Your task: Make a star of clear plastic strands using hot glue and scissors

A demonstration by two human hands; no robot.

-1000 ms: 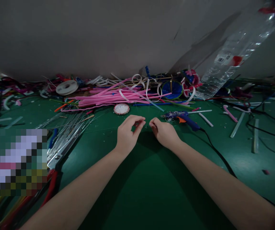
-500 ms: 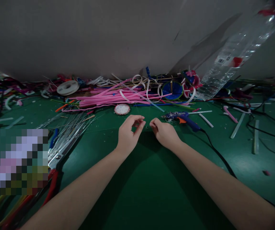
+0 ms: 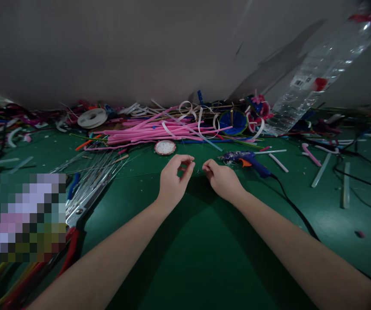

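My left hand [image 3: 175, 175] hovers over the green tabletop, its thumb and forefinger brought together in a pinch. Facing it across a small gap, my right hand [image 3: 222, 177] has its fingers curled in against the thumb. Whatever either hand pinches is too fine or hidden to make out. Just behind the left hand lies a small round white disc with a reddish rim [image 3: 165, 147]. A blue glue gun with an orange trigger [image 3: 248, 162] rests behind and to the right of my right hand.
Pink pipe cleaners [image 3: 149, 130] and a white spool [image 3: 91, 118] are heaped along the wall. A clear plastic bottle [image 3: 317, 77] leans at the right. Red-handled scissors [image 3: 72, 241] lie on the left near thin clear strands [image 3: 91, 172]. Glue sticks [image 3: 321, 170] are scattered right.
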